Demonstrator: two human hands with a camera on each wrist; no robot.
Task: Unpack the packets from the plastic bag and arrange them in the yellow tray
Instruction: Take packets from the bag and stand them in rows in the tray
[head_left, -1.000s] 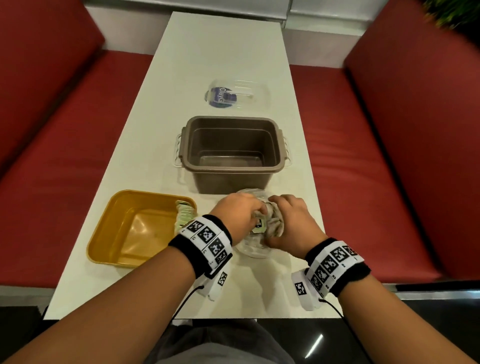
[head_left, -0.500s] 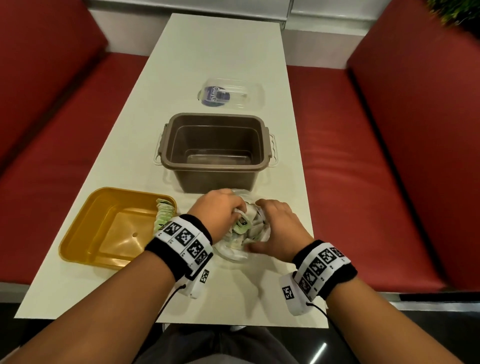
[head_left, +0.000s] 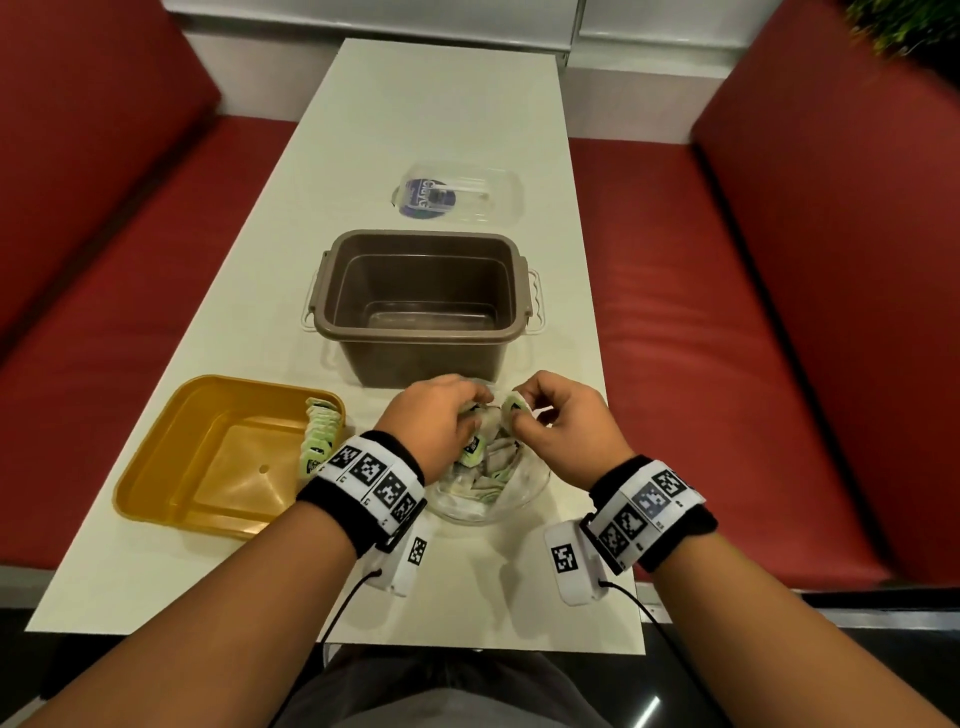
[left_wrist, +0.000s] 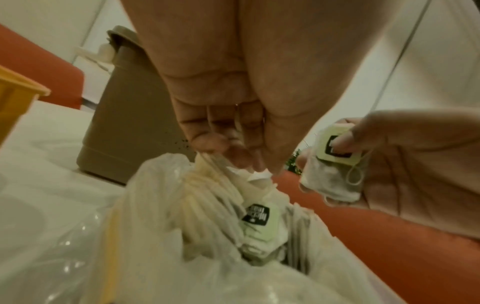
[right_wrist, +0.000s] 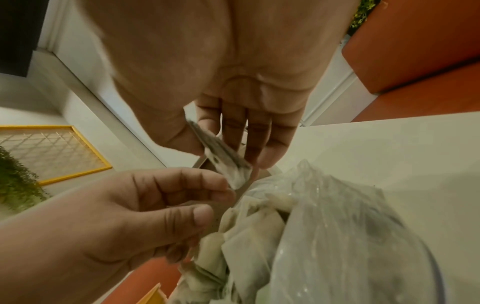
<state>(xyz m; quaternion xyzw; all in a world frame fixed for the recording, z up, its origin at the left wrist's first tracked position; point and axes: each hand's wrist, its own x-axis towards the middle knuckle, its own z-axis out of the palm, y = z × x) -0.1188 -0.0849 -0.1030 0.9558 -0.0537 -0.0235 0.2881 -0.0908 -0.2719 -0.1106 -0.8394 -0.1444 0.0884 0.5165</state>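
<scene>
The right hand (head_left: 558, 434) pinches one packet (head_left: 514, 408) between thumb and fingertips, lifted just above the mouth of the bag (head_left: 493, 491). In the left wrist view this packet (left_wrist: 335, 162) shows a pale tag with a black label and a looped string. The left hand (head_left: 441, 423) has its fingers curled down at the bag's opening, gripping a bunch of the bag's bunched film or packets; which of the two is hard to tell. More packets (left_wrist: 257, 222) lie inside the bag, one with its black label facing up.

The bag sits on the white surface (head_left: 441, 119) near its front edge, just in front of a brown tub (head_left: 423, 306). The tub stands touching or almost touching the bag's far side and blocks the way straight ahead. Beyond the tub lies a clear lid (head_left: 457, 195) with a blue label.

The tray (head_left: 171, 467) lies to the left of the bag, near it but apart. A row of packets (head_left: 319, 434) stands on edge along the tray's right wall; the left forearm and its wristband partly hide the near end of that row. Red benches (head_left: 727, 338) run along both sides of the surface.
</scene>
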